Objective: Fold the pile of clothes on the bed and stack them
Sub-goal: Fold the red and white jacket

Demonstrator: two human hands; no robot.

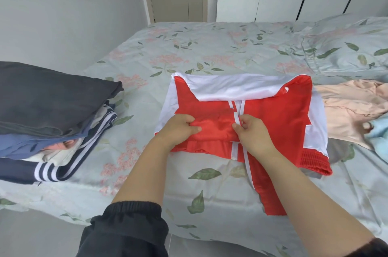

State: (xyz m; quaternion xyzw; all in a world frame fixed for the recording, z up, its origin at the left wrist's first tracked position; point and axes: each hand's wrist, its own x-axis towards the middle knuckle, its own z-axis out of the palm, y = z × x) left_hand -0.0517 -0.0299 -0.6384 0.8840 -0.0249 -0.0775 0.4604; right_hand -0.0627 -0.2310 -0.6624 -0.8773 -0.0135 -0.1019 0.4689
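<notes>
1. Red and white jacket (273,118) lies partly folded on the bed (210,46), mid-width, close to the near edge. A red strip with white stripes trails from it toward that edge.
2. Left hand (178,128): fingers curled, gripping a bunch of red fabric at the jacket's middle.
3. Right hand (252,133): thumb and fingers pinching the white-striped band just beside the left hand.
4. Stack of folded clothes (48,109) sits at the bed's left edge, dark grey piece on top, navy striped piece at the bottom.
5. Peach garment (348,109) lies unfolded toward the right edge, touching the jacket; a light blue item (378,133) rests on it.
6. Pillow (352,46) occupies the far right corner.
</notes>
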